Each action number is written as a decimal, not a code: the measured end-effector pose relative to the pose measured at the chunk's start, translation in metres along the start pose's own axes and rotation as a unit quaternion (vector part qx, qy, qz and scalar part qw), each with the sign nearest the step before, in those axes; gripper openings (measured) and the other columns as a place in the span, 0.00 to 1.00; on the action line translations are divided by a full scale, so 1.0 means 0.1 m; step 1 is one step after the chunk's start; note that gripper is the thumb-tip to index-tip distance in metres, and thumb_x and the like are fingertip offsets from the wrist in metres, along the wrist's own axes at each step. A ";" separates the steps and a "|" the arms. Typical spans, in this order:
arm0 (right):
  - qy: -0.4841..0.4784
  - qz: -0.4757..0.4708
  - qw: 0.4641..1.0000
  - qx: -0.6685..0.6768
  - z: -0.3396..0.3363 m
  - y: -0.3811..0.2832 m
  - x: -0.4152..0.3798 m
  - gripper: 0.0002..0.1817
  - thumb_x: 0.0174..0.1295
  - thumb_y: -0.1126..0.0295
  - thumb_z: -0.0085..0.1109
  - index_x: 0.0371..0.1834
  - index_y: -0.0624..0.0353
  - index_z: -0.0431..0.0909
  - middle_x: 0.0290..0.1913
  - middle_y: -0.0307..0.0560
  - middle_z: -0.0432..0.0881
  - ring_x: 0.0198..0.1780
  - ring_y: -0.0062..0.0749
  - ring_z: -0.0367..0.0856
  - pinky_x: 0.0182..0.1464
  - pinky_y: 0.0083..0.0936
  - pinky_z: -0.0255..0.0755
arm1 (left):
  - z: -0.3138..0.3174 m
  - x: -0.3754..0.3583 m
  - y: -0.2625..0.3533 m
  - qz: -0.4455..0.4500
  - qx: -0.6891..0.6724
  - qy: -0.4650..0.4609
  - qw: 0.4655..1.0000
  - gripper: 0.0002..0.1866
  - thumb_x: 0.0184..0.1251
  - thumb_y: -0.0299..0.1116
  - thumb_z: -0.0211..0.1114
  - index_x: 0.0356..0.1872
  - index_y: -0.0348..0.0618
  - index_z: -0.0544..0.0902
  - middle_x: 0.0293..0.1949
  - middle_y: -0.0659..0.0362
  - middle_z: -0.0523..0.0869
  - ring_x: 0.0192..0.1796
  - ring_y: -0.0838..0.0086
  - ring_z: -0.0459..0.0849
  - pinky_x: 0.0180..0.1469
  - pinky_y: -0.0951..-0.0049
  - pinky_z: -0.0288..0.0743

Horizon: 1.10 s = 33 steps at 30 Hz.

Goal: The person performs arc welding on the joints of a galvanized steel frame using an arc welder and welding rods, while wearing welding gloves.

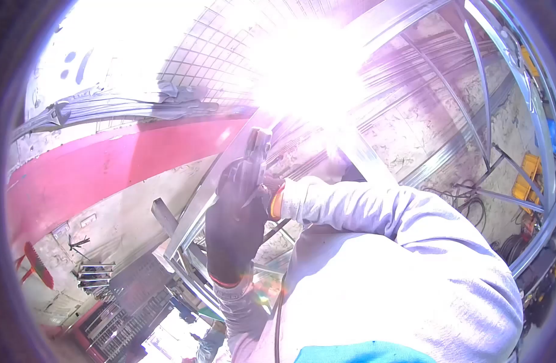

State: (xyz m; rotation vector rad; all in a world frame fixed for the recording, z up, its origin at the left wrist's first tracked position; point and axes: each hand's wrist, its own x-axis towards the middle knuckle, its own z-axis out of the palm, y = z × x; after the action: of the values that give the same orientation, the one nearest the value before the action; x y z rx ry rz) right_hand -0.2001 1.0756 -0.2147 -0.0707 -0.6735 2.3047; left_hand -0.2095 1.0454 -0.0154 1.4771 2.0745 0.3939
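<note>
A blinding white welding arc (pixel 311 72) burns ahead of my hands and washes out the metal around it. My left hand (pixel 235 212), in a long dark glove, is raised just below the glare. Its fingers are closed round a grey, blunt-ended tool (pixel 260 144) that looks like a welding electrode holder; any rod in it is lost in the light. Close beside it is my right hand (pixel 271 195), in a dark glove with an orange cuff. Most of its fingers are hidden behind the left glove. A metal frame bar (pixel 199 193) runs behind my left hand.
A metal frame (pixel 480 78) curves round the right side. Wire mesh (pixel 199 60) lies at the top, beside a red band (pixel 127 154). Yellow crates (pixel 528 181) and black cables (pixel 471 202) are at right. Metal racks (pixel 117 323) stand at lower left.
</note>
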 end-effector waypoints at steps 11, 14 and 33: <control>0.032 0.105 0.883 0.457 -0.25 0.44 -0.07 0.15 0.84 0.62 0.42 0.65 0.45 0.77 0.58 0.42 0.82 0.64 0.29 0.79 0.69 0.32 0.73 | 0.11 -0.06 -0.18 0.054 -0.046 0.034 0.997 0.10 0.63 0.26 0.69 0.46 0.43 0.86 0.50 0.44 0.83 0.31 0.55 0.85 0.29 0.58 0.77; -0.094 -0.023 0.972 0.216 -0.08 0.15 0.01 0.15 0.84 0.65 0.41 0.64 0.49 0.77 0.58 0.41 0.80 0.65 0.28 0.77 0.68 0.31 0.73 | 0.09 -0.04 -0.12 0.029 -0.049 0.012 0.998 0.10 0.63 0.26 0.68 0.45 0.43 0.85 0.51 0.43 0.83 0.31 0.55 0.85 0.29 0.58 0.77; 0.096 0.099 0.987 0.084 0.10 -0.17 0.00 0.18 0.69 0.71 0.64 0.61 0.44 0.78 0.56 0.37 0.82 0.60 0.31 0.77 0.63 0.34 0.75 | 0.04 0.12 -0.13 0.137 0.087 -0.005 0.987 0.18 0.77 0.32 0.63 0.63 0.35 0.77 0.22 0.62 0.80 0.20 0.83 0.77 0.21 0.77 0.69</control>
State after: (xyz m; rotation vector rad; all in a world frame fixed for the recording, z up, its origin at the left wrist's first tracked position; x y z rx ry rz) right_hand -0.1918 1.0809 -0.1979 -0.2875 -0.3868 2.4960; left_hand -0.2203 1.0517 -0.0286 1.8744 1.9416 0.3132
